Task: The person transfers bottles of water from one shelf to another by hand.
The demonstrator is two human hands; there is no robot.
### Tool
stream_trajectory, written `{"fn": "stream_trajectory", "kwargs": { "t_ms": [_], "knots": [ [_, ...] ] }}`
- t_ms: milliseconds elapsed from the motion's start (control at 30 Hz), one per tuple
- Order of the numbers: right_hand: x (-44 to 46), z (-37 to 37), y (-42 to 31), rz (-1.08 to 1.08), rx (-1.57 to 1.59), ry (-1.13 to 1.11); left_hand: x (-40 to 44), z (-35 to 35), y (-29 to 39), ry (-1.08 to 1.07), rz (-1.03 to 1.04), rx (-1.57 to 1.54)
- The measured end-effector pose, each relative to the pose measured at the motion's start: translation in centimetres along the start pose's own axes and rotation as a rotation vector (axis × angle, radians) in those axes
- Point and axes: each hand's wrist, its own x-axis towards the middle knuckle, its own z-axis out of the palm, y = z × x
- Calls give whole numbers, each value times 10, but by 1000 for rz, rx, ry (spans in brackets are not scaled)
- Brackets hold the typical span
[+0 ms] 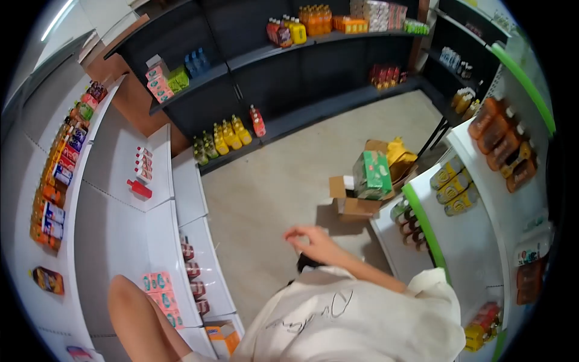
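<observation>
My right hand (309, 240) hangs in front of my body above the floor, its fingers loosely curled and apart, with nothing visible in it. Nearest to it is an open cardboard box (356, 207) on the floor, which the hand does not touch. A green carton (372, 175) sits on top of the box, with a yellow bag (398, 154) behind it. On the left only my bent arm shows, its elbow beside pink-and-white packs (161, 295) on the white shelf; my left hand is hidden.
White shelves (181, 271) with bottles run along the left; a red bottle (139, 188) lies tilted there. Dark shelves (289, 117) cross the back, holding yellow bottles (231, 134). A green-edged shelf (425, 226) with cans (453, 187) stands close on the right.
</observation>
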Motion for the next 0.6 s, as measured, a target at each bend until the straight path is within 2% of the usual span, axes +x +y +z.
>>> {"fn": "stream_trajectory", "kwargs": {
  "t_ms": [67,100,300,600],
  "knots": [
    [50,-23,-16,43,12,43,-10,12,-39,-42,-85,-2],
    [71,-27,-12,-23,25,63,-17,17,-58,-58,-131,2],
    [194,-50,-15,-30,-29,20,-65,35,-161,-165,-488,35],
    [361,-34,-6,-48,75,-86,-154,42,-312,-260,-946,25]
  ]
}}
